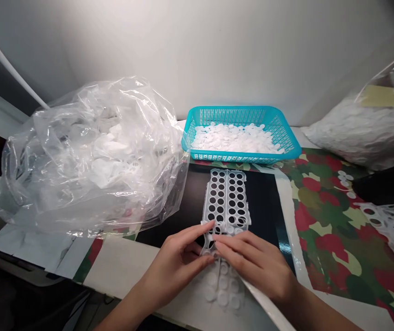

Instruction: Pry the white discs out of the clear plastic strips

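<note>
A translucent white perforated plastic sheet (pixel 227 198), a flat strip with two columns of round holes, lies on a glossy black panel (pixel 186 202). Its near end sits between the hands, and its far end reaches out past them. Both hands stand narrow and close together at that near end. The left hand (pixel 179 262) curls its fingers and thumb around the sheet's edge in a pinch. The right hand (pixel 252 262) lays its fingers across the top, though whether it grips cannot be told. Just below the hands, round flat white plastic discs (pixel 223 286) sit in a cluster at the near end.

Farther off, a shallow turquoise plastic basket (pixel 241 115) with a slotted lattice wall holds a heap of similar discs. To the left, a crumpled clear plastic bag (pixel 79 156) bulges around white pieces. At the upper right, a second clear bag (pixel 366 133) is packed with white discs. A red-and-green camouflage-patterned mat (pixel 324 239) spreads to the right, with a few discs and a punched white scrap (pixel 393 225) on it.
</note>
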{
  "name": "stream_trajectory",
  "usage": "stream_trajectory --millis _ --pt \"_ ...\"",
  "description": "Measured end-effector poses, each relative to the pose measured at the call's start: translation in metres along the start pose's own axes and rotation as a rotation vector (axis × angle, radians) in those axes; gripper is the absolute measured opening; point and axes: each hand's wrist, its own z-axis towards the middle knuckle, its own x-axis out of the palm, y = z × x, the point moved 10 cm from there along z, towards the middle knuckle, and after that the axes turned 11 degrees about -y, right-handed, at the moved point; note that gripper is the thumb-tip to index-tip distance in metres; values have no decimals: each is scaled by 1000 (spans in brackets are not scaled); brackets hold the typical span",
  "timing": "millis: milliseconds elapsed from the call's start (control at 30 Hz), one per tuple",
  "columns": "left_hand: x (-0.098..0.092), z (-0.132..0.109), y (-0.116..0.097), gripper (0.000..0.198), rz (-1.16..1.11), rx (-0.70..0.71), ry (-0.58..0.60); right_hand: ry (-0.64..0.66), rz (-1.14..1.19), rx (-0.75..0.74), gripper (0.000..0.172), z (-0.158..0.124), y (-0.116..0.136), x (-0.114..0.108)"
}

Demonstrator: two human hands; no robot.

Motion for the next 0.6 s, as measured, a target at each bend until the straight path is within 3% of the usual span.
stream_trajectory --millis 133,233,267,367,500,600 --pt "2 -1 -1 51 -14 0 8 -16 -34 122 30 -5 -21 -12" --pt "1 -1 0 51 -8 -13 7 -42 -81 62 29 0 -23 -27" --pt "1 -1 0 51 -3 -25 9 -81 -115 48 28 3 -24 -35" --pt "1 -1 1 50 1 -51 15 -265 -167 199 32 9 -37 -61" --pt "0 0 -2 49 -12 -50 0 -74 19 148 21 5 -27 -27" --pt "0 0 -3 49 -5 -46 -2 -1 125 98 21 -6 -21 -4"
